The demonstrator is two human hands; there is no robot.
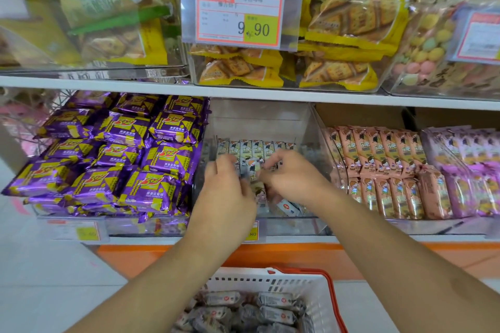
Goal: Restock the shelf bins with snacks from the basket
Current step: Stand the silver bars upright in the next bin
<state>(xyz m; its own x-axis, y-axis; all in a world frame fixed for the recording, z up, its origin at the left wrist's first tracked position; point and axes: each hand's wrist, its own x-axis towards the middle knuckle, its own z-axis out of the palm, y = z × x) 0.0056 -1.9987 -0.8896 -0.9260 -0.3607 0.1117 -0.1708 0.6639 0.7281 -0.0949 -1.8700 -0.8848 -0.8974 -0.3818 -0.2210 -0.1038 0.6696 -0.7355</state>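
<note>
Setting: shop aisle, pale floor, orange plinth under white shelving.
Basket: nearest, white with a red handle, on the floor below the arms, grey-wrapped snacks loose inside.
Left hand: reaches into the clear middle bin, fingers curled; whether they pinch a packet I cannot tell.
Right hand: just beside it, fingers curled down onto a small packet in the front row.
Bin contents: one upright row of packets at the back, front part sparse.
Handling: packets look light, soft and crinkly, probably slippery; I would pinch them by the long edges, several together.
Neighbours: purple packs on one side, pink packs on the other.
Above: yellow biscuit bags behind a price tag.
</note>
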